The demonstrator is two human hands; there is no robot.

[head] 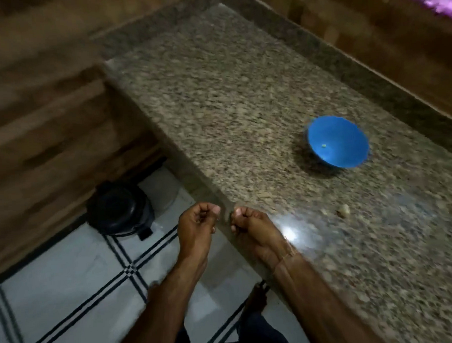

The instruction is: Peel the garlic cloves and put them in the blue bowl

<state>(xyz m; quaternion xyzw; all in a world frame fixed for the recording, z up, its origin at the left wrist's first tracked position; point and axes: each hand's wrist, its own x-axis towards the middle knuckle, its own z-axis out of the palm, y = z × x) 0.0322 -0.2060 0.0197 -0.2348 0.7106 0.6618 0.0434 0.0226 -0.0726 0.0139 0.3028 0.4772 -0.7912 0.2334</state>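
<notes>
The blue bowl (337,141) stands on the granite counter (230,106), far right of my hands, with one tiny pale piece (323,146) inside it. A small pale garlic clove (343,210) lies on the counter below the bowl, to the right of my right hand. My left hand (196,224) hovers over the floor just off the counter's edge, fingers curled shut. My right hand (250,227) is at the counter's edge beside it, also curled shut. The picture is blurred, and I see nothing inside either hand.
A black round bin (120,209) stands on the white tiled floor (69,282) left of my hands, below the counter edge. Wooden cabinet fronts (49,114) rise at the left, and a wooden wall (369,35) runs behind the counter.
</notes>
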